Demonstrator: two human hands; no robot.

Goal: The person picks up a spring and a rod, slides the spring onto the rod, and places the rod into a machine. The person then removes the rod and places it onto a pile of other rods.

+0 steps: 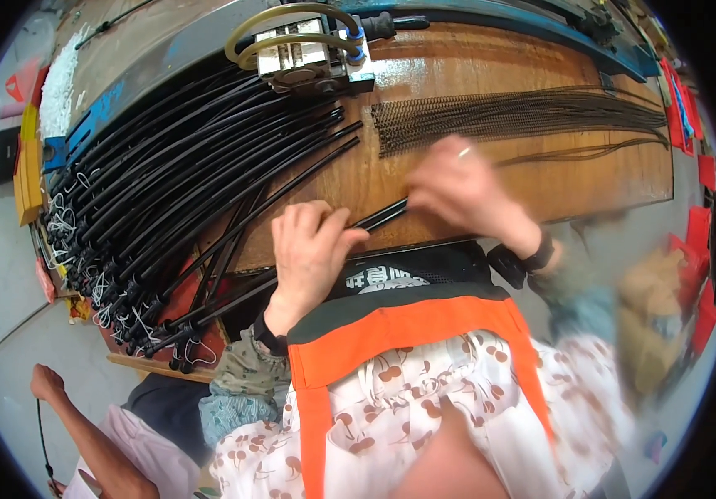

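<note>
My left hand [312, 249] is closed round a long black tube [383, 214] near the front edge of the table; two dark lengths seem to run side by side there. The tube slants up to my right hand [462, 187], whose curled fingers are at its end. That hand is smeared by motion, and what it pinches is hidden. Behind my right hand, a bundle of thin, long coil springs [508, 115] lies on the wooden table. A few separate springs [591, 152] stretch out to the right of the hand.
Many black tubes [208, 158] with white cord loops [63, 220] at their far-left ends cover the left of the table [474, 62]. A metal clamp device [296, 58] with curved hoses stands at the back. Another person's arm [88, 428] is at lower left, holding a black cord.
</note>
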